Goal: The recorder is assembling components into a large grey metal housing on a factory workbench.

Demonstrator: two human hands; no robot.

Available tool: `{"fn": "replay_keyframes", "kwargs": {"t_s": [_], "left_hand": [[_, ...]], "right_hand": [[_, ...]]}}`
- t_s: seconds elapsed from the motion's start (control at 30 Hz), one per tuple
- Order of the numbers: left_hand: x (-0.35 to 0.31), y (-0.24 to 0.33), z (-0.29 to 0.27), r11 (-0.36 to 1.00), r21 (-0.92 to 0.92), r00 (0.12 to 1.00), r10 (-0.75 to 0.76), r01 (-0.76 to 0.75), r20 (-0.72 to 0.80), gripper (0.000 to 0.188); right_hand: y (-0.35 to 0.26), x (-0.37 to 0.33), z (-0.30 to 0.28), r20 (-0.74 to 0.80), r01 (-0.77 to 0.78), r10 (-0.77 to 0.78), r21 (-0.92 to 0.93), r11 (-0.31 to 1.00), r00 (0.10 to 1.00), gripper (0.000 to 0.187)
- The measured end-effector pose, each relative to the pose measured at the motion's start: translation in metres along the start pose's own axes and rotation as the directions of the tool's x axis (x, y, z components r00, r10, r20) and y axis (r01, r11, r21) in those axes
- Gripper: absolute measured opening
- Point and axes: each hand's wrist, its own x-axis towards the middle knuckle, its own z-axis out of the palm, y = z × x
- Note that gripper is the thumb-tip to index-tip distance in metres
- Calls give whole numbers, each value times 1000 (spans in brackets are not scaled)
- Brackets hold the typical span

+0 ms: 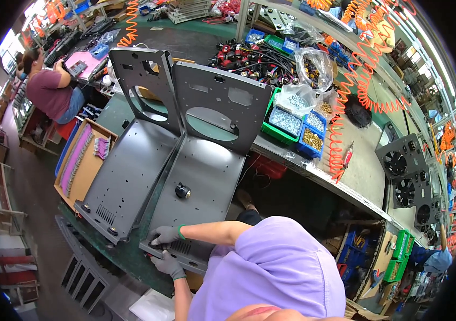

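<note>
Two dark grey bent sheet-metal housings stand side by side on the green bench, each with an upright panel cut by a large round opening. Both my hands wear grey gloves and meet at the front edge of the nearer housing (206,168). My right hand (167,235) has its fingers curled at that edge, beside the vent slots. Just below, my left hand (169,265) pinches at the edge's outer face; whatever either hand holds is too small to make out. A black round fitting (183,190) lies on the housing's flat base. The other housing (132,166) has small knobs along its front edge.
A cardboard box (86,176) with purple-and-grey parts stands beyond the other housing. Blue and green bins (286,121) of screws sit by the upright panels. Coiled orange air hoses (336,144) hang over the side bench. A person (51,91) sits at the far left.
</note>
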Motion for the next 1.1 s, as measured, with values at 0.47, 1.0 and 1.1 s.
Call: {"fn": "replay_keyframes", "kwargs": {"t_s": [0.47,1.0,1.1], "left_hand": [[-7,-8,-9,999,13,1000,-30,30,-8,52],[0,-10,4,989,144,994,47,-33,-96,36],[-1,-14,2,989,140,992,66,-51,-103,36]], "right_hand": [[23,12,25,-111,181,-243,-400,898,964,40],[4,8,9,-92,114,-143,-266,957,985,30],[10,7,12,-75,219,-257,-332,918,963,29]]}}
